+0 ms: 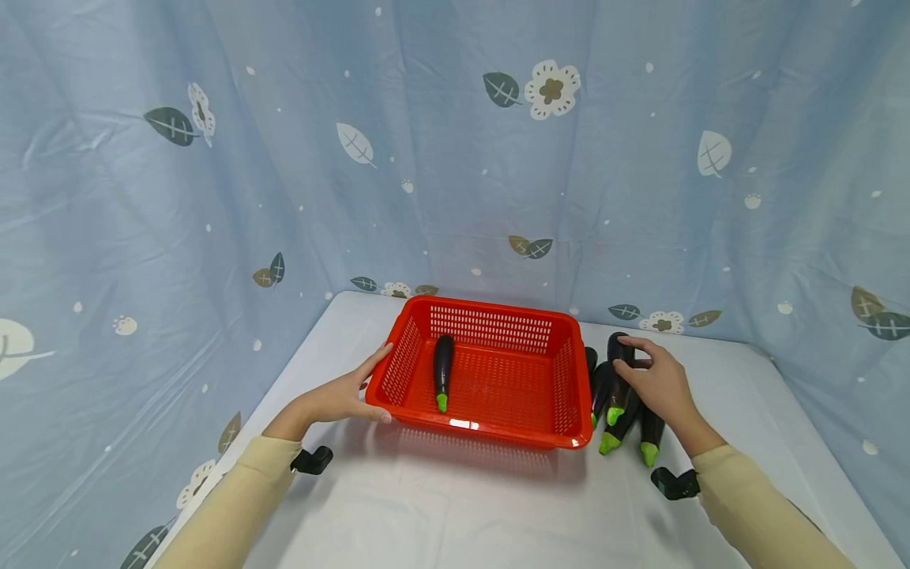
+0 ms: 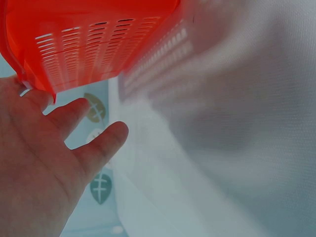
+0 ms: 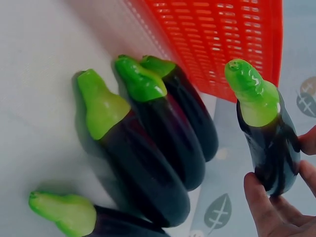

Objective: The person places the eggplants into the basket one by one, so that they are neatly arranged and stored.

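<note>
My left hand point(image 1: 341, 397) rests against the left end of a red plastic basket point(image 1: 490, 433), fingers spread along the rim and thumb near the front corner. In the left wrist view, several fingers point(image 2: 98, 150) stand straight and apart from the basket wall point(image 2: 94, 49). One eggplant point(image 1: 443, 367) lies inside the basket, green stem end toward me. At the basket's right, my right hand point(image 1: 659, 385) pinches a dark eggplant point(image 3: 271, 153) between thumb and fingers, above the others. Several more eggplants point(image 3: 143, 168) lie on the table below it.
A white cloth covers the table point(image 1: 455, 506). Behind and at the sides hangs a blue curtain point(image 1: 455, 174) with leaf and flower prints. The basket's right wall point(image 3: 222, 44) stands right beside the lying eggplants.
</note>
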